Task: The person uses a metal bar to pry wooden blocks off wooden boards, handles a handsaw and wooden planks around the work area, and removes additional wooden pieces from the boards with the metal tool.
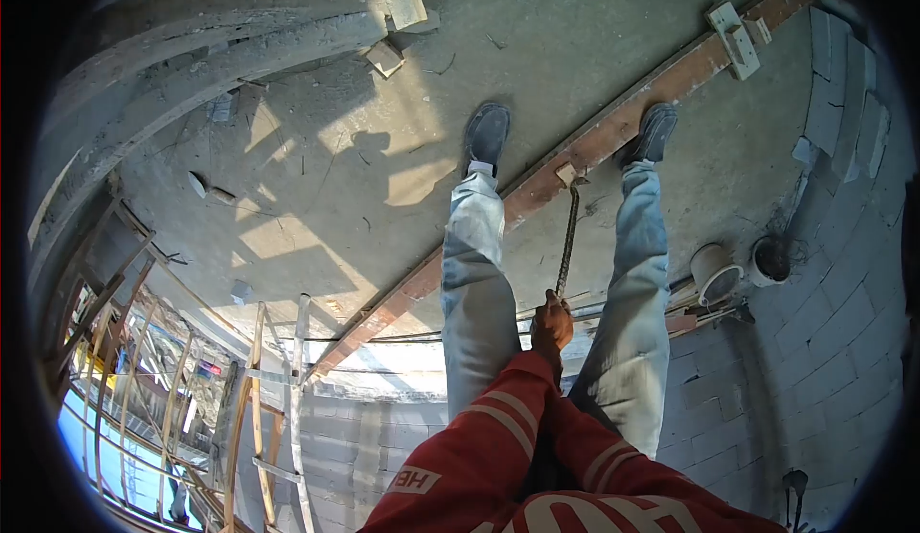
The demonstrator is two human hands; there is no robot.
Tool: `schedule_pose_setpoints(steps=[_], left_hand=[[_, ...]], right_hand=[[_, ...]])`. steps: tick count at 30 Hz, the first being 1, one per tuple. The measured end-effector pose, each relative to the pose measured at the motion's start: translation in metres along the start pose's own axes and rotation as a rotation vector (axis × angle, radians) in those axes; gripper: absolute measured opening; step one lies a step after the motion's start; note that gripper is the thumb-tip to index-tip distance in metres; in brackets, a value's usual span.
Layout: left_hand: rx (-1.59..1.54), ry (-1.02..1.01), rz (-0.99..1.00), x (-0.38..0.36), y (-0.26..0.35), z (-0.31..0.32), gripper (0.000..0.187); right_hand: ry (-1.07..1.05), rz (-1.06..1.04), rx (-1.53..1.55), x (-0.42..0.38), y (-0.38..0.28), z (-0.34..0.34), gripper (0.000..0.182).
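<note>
My left hand [553, 325] is wrapped round a ribbed metal bar [569, 245]. The bar's bent far end meets a small wooden block [566, 174] at the near edge of a long reddish-brown board [623, 121]. This board lies diagonally across the concrete floor, passing between my shoes. My right sleeve [604, 456] reaches in behind the left forearm, and the hand at its end is hidden. Near the board's far end, a short pale wooden piece [734, 40] lies across it.
Two buckets, one pale [716, 274] and one dark inside [770, 261], stand by the block wall [815, 341] at right. A trowel [198, 185] lies on the floor at left. Wooden poles [257, 408] stand at lower left; a curved concrete edge [240, 54] spans the upper left.
</note>
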State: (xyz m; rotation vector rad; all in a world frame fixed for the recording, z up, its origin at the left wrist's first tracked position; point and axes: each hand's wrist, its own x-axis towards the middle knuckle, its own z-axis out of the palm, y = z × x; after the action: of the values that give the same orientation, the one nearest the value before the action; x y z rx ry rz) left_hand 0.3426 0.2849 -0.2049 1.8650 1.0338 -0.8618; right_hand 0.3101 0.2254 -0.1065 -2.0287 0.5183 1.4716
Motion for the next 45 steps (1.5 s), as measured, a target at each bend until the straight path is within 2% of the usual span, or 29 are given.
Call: schedule_pose_setpoints(steps=[2, 3, 6, 7, 9, 10, 11, 12, 13, 14, 16, 18, 20, 21, 23, 26, 27, 28, 30, 31, 32, 34, 35, 36, 38, 40, 42, 44, 45], left_hand=[[-0.506, 0.003, -0.218, 0.006, -0.008, -0.022, 0.019], [-0.464, -0.129, -0.295, 0.011, -0.013, -0.028, 0.025], [-0.423, -0.102, -0.294, 0.002, -0.005, -0.030, 0.026], [-0.398, -0.093, -0.294, 0.002, -0.001, -0.025, 0.031], [-0.443, -0.108, -0.226, 0.012, -0.011, -0.006, 0.031], [-0.509, -0.121, -0.177, 0.020, -0.010, -0.001, 0.030], [-0.874, -0.365, -0.369, 0.029, -0.008, -0.008, 0.030], [-0.927, -0.430, -0.495, 0.029, 0.029, -0.059, 0.023], [-1.004, -0.430, -0.548, 0.029, 0.039, -0.068, 0.020], [-1.092, -0.416, -0.600, 0.033, 0.048, -0.072, 0.019], [-1.102, -0.438, -0.539, 0.036, 0.060, -0.083, 0.017], [-1.035, -0.391, -0.539, 0.045, 0.063, -0.079, 0.016], [-1.084, -0.519, -0.526, 0.073, 0.035, -0.041, 0.014], [-1.067, -0.525, -0.516, 0.074, 0.039, -0.044, 0.014], [-0.957, -0.479, -0.370, 0.068, 0.043, -0.063, 0.030], [-0.844, -0.526, -0.332, 0.059, 0.047, -0.102, 0.029], [-0.832, -0.431, -0.260, 0.063, 0.036, -0.089, 0.034], [-0.824, -0.439, -0.257, 0.063, 0.031, -0.094, 0.034], [-0.479, -0.510, -0.361, 0.065, 0.021, -0.103, 0.040], [-0.470, -0.443, -0.362, 0.061, 0.018, -0.102, 0.034], [-0.460, -0.376, -0.366, 0.057, 0.016, -0.099, 0.032], [-0.563, -0.424, -0.322, 0.059, 0.011, -0.104, 0.033], [-0.561, -0.435, -0.334, 0.061, 0.010, -0.105, 0.033], [-0.515, -0.451, -0.353, 0.067, 0.021, -0.114, 0.032], [-0.471, -0.471, -0.363, 0.086, 0.029, -0.119, 0.032], [-0.482, -0.566, -0.270, 0.107, 0.019, -0.109, 0.030], [-0.479, -0.639, -0.288, 0.128, -0.003, -0.092, 0.029], [-0.527, -0.749, 0.071, 0.151, -0.036, -0.067, 0.030], [-0.521, -0.745, 0.075, 0.143, -0.018, -0.083, 0.030]], right_hand=[[0.033, -0.008, -0.086, 0.000, 0.022, 0.017, 0.039], [0.055, -0.017, -0.118, -0.001, 0.026, 0.025, 0.039], [0.100, -0.054, -0.188, 0.005, 0.046, 0.032, 0.038], [0.111, -0.058, -0.164, 0.000, 0.029, 0.028, 0.038], [-0.018, -0.060, -0.474, -0.009, -0.066, 0.002, 0.037], [0.033, -0.125, -0.458, -0.011, -0.086, -0.008, 0.037], [0.040, -0.142, -0.379, -0.011, -0.106, -0.019, 0.037], [0.043, -0.162, -0.300, -0.008, -0.117, -0.029, 0.036], [0.060, -0.149, -0.293, -0.002, -0.116, -0.035, 0.036], [0.104, -0.345, -0.291, 0.005, -0.106, -0.041, 0.031], [-0.112, 0.003, 0.161, 0.001, -0.140, -0.063, 0.026], [-0.109, -0.028, 0.357, 0.006, -0.138, -0.070, 0.016], [-0.121, 0.115, 0.553, 0.000, -0.166, -0.080, 0.012], [-0.112, 0.109, 0.570, 0.001, -0.170, -0.082, 0.012], [-0.128, 0.066, 0.611, 0.000, -0.175, -0.082, 0.005], [-0.035, 0.010, 0.519, 0.001, -0.177, -0.057, 0.008], [0.020, 0.014, 0.505, -0.003, -0.179, -0.046, 0.010], [0.104, -0.090, 0.379, 0.003, -0.157, -0.024, 0.011], [0.402, -0.325, 0.086, 0.009, -0.121, 0.024, 0.017], [0.248, -0.156, 0.139, -0.004, -0.139, 0.017, 0.025], [0.253, -0.150, 0.141, -0.002, -0.138, 0.024, 0.025], [0.393, -0.324, 0.260, -0.003, -0.146, 0.032, 0.023], [0.254, -0.138, 0.340, -0.006, -0.148, 0.028, 0.017], [0.255, -0.126, 0.422, -0.003, -0.159, 0.027, 0.011], [0.174, 0.084, 0.507, -0.001, -0.193, 0.013, 0.014], [0.169, 0.085, 0.584, 0.004, -0.211, 0.010, 0.012], [0.159, 0.081, 0.669, 0.005, -0.221, 0.010, 0.010], [0.179, 0.059, 0.629, 0.008, -0.226, 0.011, 0.010], [0.177, 0.066, 0.650, 0.006, -0.228, 0.009, 0.012]])
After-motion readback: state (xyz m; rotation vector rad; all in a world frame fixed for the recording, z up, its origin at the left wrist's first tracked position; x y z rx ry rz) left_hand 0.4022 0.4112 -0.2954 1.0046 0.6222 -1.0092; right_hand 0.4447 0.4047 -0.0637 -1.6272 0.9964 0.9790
